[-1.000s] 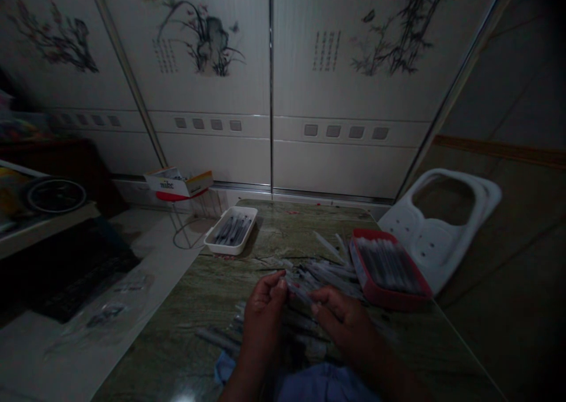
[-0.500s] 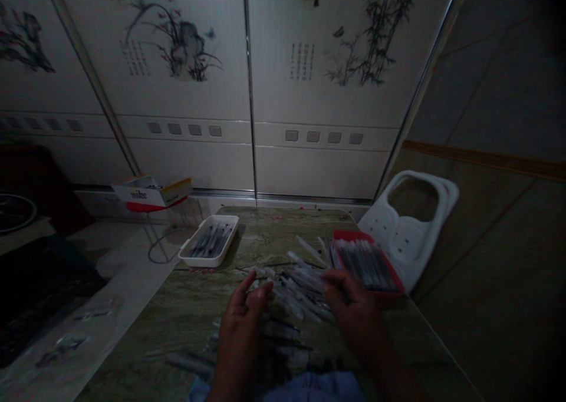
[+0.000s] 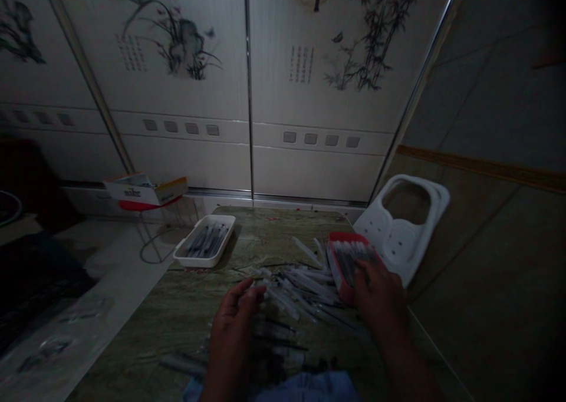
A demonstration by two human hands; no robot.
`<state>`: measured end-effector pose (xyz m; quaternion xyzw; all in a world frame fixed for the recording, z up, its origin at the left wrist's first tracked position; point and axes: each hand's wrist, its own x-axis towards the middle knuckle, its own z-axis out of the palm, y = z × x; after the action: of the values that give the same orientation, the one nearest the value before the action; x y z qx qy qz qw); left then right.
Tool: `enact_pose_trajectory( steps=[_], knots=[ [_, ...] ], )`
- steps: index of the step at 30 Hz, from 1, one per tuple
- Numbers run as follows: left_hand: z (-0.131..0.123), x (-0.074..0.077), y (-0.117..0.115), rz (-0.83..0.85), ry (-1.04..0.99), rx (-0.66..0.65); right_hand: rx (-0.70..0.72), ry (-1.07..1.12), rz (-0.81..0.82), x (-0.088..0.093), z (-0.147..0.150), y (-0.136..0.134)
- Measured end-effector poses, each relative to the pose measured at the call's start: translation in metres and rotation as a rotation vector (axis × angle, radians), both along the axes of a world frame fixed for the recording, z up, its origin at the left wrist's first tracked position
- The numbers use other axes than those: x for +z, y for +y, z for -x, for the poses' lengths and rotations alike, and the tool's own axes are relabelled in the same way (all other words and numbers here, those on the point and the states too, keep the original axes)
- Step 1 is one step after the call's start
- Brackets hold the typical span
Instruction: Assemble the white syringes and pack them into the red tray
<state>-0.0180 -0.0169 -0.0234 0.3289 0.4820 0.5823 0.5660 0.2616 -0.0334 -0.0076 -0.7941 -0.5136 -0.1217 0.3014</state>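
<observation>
A loose heap of clear, slim pen-like tubes (image 3: 305, 287) lies on the table in front of me. My left hand (image 3: 234, 310) is at the heap's left edge, thumb and fingers curled together; whatever they hold is too dim to make out. Over the front right of a red tray (image 3: 339, 281) is my right hand (image 3: 382, 293), its fingers bent in at the pens (image 3: 354, 250) lined up inside. It covers part of the tray, and anything in its grip is hidden. More dark and clear pen parts (image 3: 274, 331) lie between my forearms.
A white tray (image 3: 175, 256) holding dark pens stands at the table's (image 3: 260, 231) far left. Beyond the table's right edge is a folded white plastic chair (image 3: 398, 243). An open printed box (image 3: 137, 193) rests on a red stool to the left.
My right hand has moved right, from the heap to over the red tray. My left hand stays curled beside the heap. The view has shifted slightly.
</observation>
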Motion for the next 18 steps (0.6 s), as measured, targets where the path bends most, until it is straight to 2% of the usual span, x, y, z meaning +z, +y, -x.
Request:
enact_pose_trajectory(
  steps=[4,8,12,18],
  knots=[
    [0.0011,0.0014,0.0008,0.005,0.016,0.019,0.005,-0.007,0.055,-0.0004,-0.0011,-0.0004],
    [0.0021,0.0023,0.0016,0.011,0.004,0.035,0.043,0.006,0.025,0.0002,-0.0044,0.0002],
    [0.0049,-0.0028,0.004,-0.005,-0.017,0.053,0.016,0.022,-0.009,0.0006,-0.0036,0.0004],
    [0.0068,-0.001,0.0043,-0.014,-0.011,0.102,-0.002,0.024,0.064,-0.0003,-0.0007,-0.0004]
  ],
)
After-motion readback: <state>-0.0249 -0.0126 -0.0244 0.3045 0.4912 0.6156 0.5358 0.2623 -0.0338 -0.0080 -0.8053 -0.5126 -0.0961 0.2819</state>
